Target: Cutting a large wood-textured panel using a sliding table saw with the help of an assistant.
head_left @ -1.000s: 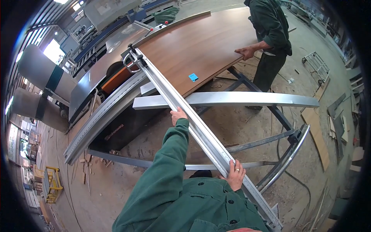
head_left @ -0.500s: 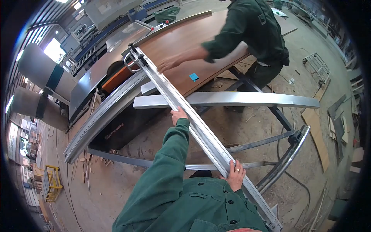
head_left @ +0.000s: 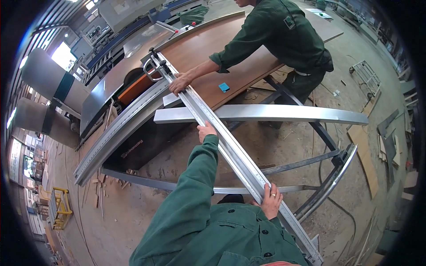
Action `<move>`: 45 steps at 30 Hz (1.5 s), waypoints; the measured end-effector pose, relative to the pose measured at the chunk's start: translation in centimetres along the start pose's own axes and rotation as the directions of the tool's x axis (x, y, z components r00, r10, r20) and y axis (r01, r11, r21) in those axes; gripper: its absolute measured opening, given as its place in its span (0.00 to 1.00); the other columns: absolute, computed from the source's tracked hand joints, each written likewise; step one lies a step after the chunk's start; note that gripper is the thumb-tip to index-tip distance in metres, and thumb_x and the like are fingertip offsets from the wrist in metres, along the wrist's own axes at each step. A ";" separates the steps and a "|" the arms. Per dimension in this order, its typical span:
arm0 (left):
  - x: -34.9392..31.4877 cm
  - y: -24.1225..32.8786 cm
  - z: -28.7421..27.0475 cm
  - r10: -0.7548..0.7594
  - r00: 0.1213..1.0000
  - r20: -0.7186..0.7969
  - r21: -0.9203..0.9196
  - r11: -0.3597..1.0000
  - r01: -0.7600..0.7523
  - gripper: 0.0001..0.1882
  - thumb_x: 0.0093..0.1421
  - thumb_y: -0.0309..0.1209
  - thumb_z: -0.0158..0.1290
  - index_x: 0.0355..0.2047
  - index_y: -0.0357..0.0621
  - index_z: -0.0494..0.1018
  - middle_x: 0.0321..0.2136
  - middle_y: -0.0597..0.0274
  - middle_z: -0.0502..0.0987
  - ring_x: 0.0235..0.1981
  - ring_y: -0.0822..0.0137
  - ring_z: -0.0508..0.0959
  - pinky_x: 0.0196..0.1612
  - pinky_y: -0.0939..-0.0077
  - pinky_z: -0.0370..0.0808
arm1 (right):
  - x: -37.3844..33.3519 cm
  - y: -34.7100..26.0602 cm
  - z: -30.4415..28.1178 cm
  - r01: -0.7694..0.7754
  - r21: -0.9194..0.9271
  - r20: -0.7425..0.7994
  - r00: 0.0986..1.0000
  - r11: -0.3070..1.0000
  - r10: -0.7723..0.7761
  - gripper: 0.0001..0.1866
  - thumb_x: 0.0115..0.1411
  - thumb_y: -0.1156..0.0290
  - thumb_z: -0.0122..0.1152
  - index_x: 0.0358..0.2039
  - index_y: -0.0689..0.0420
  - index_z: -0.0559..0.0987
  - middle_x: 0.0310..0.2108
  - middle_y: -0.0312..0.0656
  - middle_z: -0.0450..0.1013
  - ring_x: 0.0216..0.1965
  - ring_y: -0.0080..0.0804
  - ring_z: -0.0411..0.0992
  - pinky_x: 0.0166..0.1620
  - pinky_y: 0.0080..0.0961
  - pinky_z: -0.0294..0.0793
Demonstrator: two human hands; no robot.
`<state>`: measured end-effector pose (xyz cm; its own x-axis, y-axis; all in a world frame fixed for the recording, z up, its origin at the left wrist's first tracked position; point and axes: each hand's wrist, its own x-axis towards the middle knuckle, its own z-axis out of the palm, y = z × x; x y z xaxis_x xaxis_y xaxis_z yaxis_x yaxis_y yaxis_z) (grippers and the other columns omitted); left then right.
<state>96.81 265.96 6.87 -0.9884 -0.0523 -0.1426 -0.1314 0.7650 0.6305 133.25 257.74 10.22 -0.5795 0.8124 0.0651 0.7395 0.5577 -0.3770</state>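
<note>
A long silver aluminium fence (head_left: 236, 153) with a measuring scale runs diagonally from the saw down past my right side. My left hand (head_left: 207, 131) grips its near edge around the middle, fingers wrapped over it. Farther down, my right hand (head_left: 271, 203) is closed over the fence, a ring on one finger. A co-worker's hand (head_left: 179, 83) rests on the fence's far end, beside a black-knobbed clamp handle (head_left: 153, 71). Under the fence lies a wide silver beam (head_left: 275, 113). Behind it is a large brown panel (head_left: 213, 48) with a small blue item (head_left: 224, 87) on it.
A dark steel support frame (head_left: 324, 138) and a curved rail (head_left: 330, 188) stand at right. The saw's scaled sliding table (head_left: 122, 126) is at left, with dust bags (head_left: 42, 73) beyond. Wood offcuts (head_left: 366, 164) and a hose lie on the floor; a yellow cart (head_left: 60, 208) stands left.
The co-worker's hand, blurred before over the panel, has come down onto the fence's far end, and their body leans farther left. My hands and the fence have hardly moved.
</note>
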 end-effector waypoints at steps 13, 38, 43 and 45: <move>0.2 -0.4 -0.1 -0.011 1.000 0.010 0.008 1.000 0.011 0.25 0.57 0.50 0.42 0.38 0.37 0.65 0.33 0.43 0.75 0.37 0.45 0.75 0.39 0.54 0.70 | -0.3 -0.2 0.6 0.001 -0.012 -0.016 1.000 1.000 -0.001 0.45 0.37 0.50 0.67 0.53 0.56 0.61 0.53 0.47 0.55 0.52 0.47 0.55 0.52 0.52 0.51; 6.6 -4.0 -3.7 0.062 0.998 0.030 -0.287 0.956 -0.051 0.26 0.61 0.42 0.39 0.54 0.39 0.57 0.49 0.45 0.66 0.46 0.46 0.68 0.46 0.55 0.67 | -0.6 -8.9 3.1 -0.152 0.034 -0.089 0.984 0.988 0.154 0.36 0.48 0.51 0.59 0.53 0.61 0.64 0.53 0.53 0.59 0.53 0.49 0.57 0.55 0.43 0.52; 7.5 -6.4 -4.8 0.091 0.996 0.003 -0.324 0.942 -0.085 0.25 0.61 0.41 0.39 0.55 0.39 0.55 0.50 0.46 0.64 0.47 0.46 0.67 0.47 0.55 0.66 | -1.9 -11.3 3.8 -0.185 0.038 -0.094 0.978 0.982 0.188 0.33 0.49 0.55 0.59 0.52 0.60 0.65 0.50 0.50 0.63 0.50 0.49 0.60 0.53 0.39 0.57; 8.7 -7.8 -5.5 0.100 0.995 -0.013 -0.348 0.933 -0.098 0.25 0.61 0.39 0.39 0.55 0.39 0.55 0.51 0.47 0.63 0.47 0.46 0.67 0.49 0.56 0.65 | -2.5 -12.9 4.6 -0.215 0.015 -0.074 0.974 0.977 0.215 0.33 0.50 0.55 0.59 0.52 0.60 0.65 0.49 0.51 0.64 0.50 0.49 0.60 0.54 0.39 0.57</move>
<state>88.82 255.95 4.92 -0.9975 0.0157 -0.0689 -0.0521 0.4954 0.8671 123.58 247.70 10.70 -0.3798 0.9237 0.0503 0.8415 0.3675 -0.3961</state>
